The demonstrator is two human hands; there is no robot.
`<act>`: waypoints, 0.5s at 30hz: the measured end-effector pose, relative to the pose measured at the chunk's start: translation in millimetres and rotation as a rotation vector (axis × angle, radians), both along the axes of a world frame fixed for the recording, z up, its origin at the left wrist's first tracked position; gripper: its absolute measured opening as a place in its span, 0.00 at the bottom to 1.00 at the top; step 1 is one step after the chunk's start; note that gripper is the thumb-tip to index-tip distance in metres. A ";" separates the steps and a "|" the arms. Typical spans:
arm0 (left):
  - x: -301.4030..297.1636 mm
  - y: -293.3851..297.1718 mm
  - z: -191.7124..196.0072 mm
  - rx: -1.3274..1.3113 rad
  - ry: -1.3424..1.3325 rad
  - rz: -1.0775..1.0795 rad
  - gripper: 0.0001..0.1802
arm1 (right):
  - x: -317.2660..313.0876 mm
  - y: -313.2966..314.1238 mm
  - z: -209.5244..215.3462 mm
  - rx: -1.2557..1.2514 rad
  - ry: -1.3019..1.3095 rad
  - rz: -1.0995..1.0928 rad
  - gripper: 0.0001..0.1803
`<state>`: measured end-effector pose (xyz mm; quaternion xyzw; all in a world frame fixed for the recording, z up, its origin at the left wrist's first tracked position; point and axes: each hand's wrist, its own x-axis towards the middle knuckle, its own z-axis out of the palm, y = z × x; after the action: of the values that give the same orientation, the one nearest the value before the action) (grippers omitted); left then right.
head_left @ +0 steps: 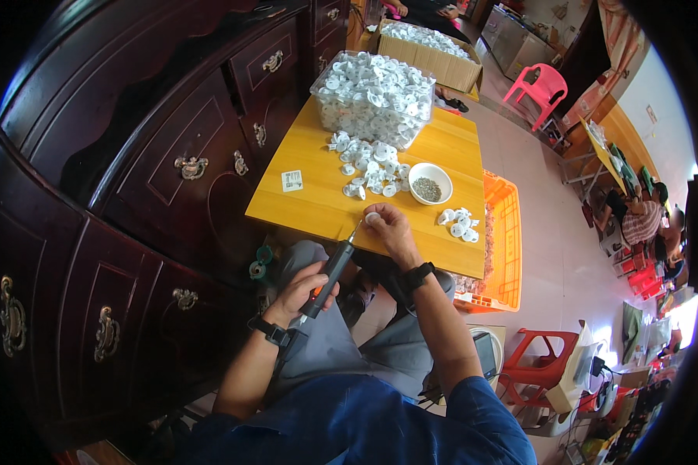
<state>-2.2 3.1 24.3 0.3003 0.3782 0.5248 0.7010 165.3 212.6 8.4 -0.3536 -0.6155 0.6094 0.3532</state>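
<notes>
My left hand (302, 291) grips a black and orange electric screwdriver (331, 271), its bit pointing up at a small white plastic part (373, 218). My right hand (386, 225) holds that part against the near edge of the yellow wooden table (318, 203). A loose heap of white parts (370, 169) lies further back on the table. A white bowl of small screws (429, 185) stands to the right of the heap. A small pile of white parts (458, 222) lies just right of my right hand.
A clear plastic tub (374, 94) full of white parts stands at the table's far end, a cardboard box (429, 51) of more behind it. A dark wooden cabinet (139, 178) runs along the left. An orange crate (502, 240) sits right of the table. Other people sit far right.
</notes>
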 end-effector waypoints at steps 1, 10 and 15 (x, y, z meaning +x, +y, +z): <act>-0.3 -0.3 -0.5 -0.001 -0.001 0.003 0.20 | -0.6 -2.3 2.2 -0.046 0.045 0.029 0.08; -1.6 1.9 -5.6 0.000 0.058 -0.008 0.15 | 0.0 -11.9 3.6 -0.065 0.053 0.037 0.07; -0.3 2.4 -5.1 0.007 0.048 -0.014 0.12 | 0.1 -11.7 -1.4 -0.059 0.033 0.015 0.08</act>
<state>-2.5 5.5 19.1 0.3180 0.3908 0.5137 0.6944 165.4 200.9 7.0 -0.3491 -0.5940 0.6355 0.3483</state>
